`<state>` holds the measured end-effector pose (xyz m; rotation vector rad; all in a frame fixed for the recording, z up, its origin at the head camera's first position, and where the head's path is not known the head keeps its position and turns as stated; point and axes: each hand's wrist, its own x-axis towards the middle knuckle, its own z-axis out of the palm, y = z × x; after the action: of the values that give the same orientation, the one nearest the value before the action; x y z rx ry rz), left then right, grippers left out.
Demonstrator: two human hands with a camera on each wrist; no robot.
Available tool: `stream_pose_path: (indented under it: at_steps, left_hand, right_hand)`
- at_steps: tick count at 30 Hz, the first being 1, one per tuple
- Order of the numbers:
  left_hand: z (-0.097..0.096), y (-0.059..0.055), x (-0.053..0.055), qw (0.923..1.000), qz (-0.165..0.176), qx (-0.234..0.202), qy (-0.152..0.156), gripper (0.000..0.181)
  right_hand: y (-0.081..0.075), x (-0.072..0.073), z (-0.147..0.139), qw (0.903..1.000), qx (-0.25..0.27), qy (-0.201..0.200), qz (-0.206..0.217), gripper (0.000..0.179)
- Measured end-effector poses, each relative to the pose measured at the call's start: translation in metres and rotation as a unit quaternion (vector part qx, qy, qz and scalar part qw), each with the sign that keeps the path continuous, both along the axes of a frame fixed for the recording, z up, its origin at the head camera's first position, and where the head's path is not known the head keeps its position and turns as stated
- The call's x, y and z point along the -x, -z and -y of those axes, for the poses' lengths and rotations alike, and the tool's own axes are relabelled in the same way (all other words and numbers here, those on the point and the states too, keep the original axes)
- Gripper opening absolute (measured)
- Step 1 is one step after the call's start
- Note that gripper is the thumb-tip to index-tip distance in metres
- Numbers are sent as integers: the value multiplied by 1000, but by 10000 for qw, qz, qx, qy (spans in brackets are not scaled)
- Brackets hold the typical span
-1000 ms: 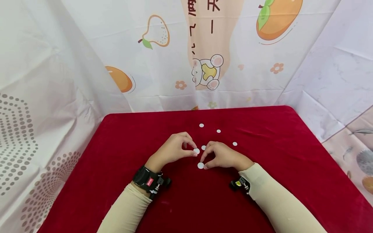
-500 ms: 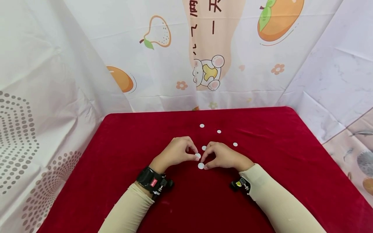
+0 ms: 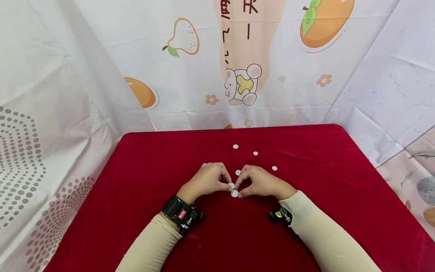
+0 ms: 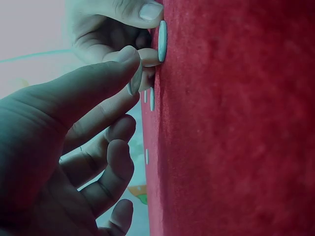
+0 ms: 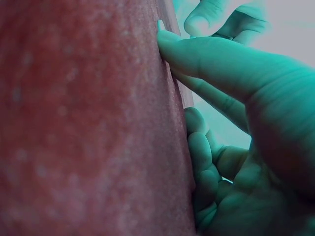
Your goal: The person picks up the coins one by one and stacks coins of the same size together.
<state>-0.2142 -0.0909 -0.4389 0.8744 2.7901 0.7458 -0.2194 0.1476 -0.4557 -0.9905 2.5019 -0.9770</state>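
In the head view, my left hand pinches a small white disc between thumb and index finger. The left wrist view shows this pinched disc raised off the cloth and tilted. Just nearer to me, another white disc lies on the red cloth. My right hand holds that lower disc between thumb and index fingertips at its edges. The two discs appear very close together; whether they touch I cannot tell. In the right wrist view, the right thumb hides most of the lower disc.
Behind the hands lie more white discs: one close to the right fingers, one to the right, and two farther back. A red cloth covers the table. Printed white curtains enclose its back and sides.
My left hand has moved toward me and slightly right, bringing its pinched disc down to the lower disc. The right hand has stayed in place.
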Motion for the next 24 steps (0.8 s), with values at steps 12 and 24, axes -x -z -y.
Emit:
stream_pose_path:
  at_steps: [12,24]
  left_hand:
    - [1,-3,-3,9994,196,118,248,14]
    - [-3,-4,-6,9986,284,269,357,13]
  right_hand:
    - [0,0,0,9999,-116,26,15,23]
    - [1,0,0,9999,-89,4,-73,25]
